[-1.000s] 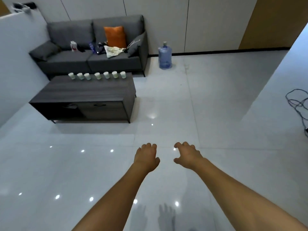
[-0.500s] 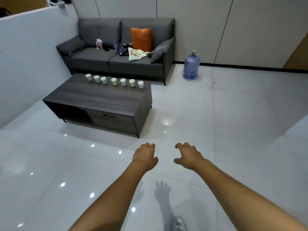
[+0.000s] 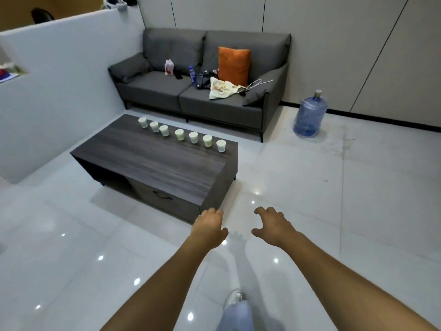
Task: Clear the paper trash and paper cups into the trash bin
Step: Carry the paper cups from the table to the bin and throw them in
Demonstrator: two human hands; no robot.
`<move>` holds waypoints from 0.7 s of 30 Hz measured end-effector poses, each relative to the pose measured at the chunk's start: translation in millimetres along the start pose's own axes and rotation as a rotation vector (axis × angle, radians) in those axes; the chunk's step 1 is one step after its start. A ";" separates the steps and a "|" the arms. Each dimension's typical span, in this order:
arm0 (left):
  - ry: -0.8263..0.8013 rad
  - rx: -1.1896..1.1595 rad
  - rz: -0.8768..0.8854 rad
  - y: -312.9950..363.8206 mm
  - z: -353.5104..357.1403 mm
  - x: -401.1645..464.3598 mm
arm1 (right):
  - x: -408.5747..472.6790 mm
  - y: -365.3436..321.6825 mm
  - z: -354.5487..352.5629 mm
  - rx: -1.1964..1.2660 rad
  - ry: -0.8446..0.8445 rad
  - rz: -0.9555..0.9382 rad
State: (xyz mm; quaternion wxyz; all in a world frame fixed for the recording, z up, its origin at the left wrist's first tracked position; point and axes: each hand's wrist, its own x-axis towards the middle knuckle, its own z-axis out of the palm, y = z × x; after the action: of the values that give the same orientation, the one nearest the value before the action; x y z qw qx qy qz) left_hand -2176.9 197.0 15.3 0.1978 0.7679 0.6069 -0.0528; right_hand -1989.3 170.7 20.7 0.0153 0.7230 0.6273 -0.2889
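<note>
Several pale paper cups (image 3: 179, 134) stand upright in a row along the far edge of a dark wooden coffee table (image 3: 152, 161). My left hand (image 3: 209, 228) hovers just past the table's near right corner, fingers loosely curled and holding nothing. My right hand (image 3: 274, 226) is held out beside it over the floor, fingers spread and bent, also holding nothing. A crumpled light paper or cloth bag (image 3: 222, 87) lies on the grey sofa (image 3: 202, 77). No trash bin is in view.
A blue water jug (image 3: 309, 115) stands on the floor right of the sofa. A white partition wall (image 3: 59, 75) borders the left side. The sofa carries an orange cushion (image 3: 233, 63), a bottle and small items. My leg and shoe (image 3: 235, 306) show below. Glossy tiled floor surrounds the table.
The view has come closer to the coffee table and turned left. Both hands stay held out in front, holding nothing, and my foot has stepped into view.
</note>
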 end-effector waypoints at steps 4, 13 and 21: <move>-0.024 0.001 0.008 2.1 -42.1 92.9 | 83.5 -5.7 -48.9 0.007 0.000 0.003; -0.044 -0.007 0.004 30.2 -100.6 268.4 | 241.9 22.2 -138.7 0.016 -0.029 -0.008; -0.020 -0.085 -0.078 83.6 -129.0 429.9 | 396.5 67.8 -231.3 -0.062 -0.064 -0.072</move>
State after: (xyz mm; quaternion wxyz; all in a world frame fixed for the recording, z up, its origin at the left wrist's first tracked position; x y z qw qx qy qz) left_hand -2007.0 620.7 15.5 0.2340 0.7340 0.6362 -0.0425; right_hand -1816.7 601.5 17.0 0.0472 0.6894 0.6608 -0.2929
